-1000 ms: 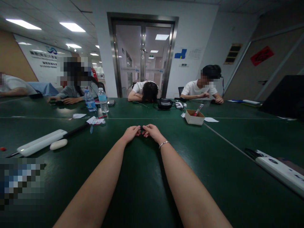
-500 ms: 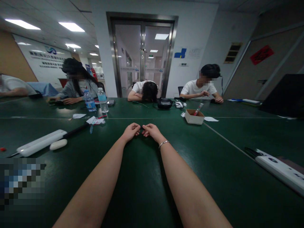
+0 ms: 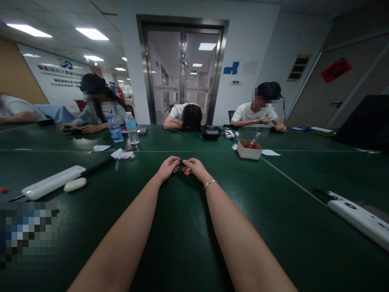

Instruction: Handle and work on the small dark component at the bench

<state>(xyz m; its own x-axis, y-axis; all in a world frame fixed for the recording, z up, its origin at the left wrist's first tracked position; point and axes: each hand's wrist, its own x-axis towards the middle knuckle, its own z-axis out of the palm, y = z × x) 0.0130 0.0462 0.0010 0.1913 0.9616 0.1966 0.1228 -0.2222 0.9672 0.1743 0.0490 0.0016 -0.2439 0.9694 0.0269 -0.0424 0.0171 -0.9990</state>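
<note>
Both my arms stretch forward over the dark green table (image 3: 182, 227). My left hand (image 3: 167, 168) is closed, with thumb and fingertips pinched together. Close beside it, my right hand (image 3: 196, 168) is closed in a similar pinch, a silver bracelet (image 3: 209, 184) at its wrist. Between the fingertips of the two hands shows a small black object (image 3: 181, 162). Its kind is too small to make out, and the fingers cover most of it.
To the left lie a white device with a black handle (image 3: 54, 182), a white oval item (image 3: 75, 185) and papers (image 3: 121, 154). Water bottles (image 3: 131, 129) stand behind. A small box (image 3: 249, 150), a black headset (image 3: 210, 132) and a white strip (image 3: 358, 215) are rightward. Several people sit across.
My hands keep their place and their pinch, with only slight finger movement. The seated person at right has shifted a hand a little.
</note>
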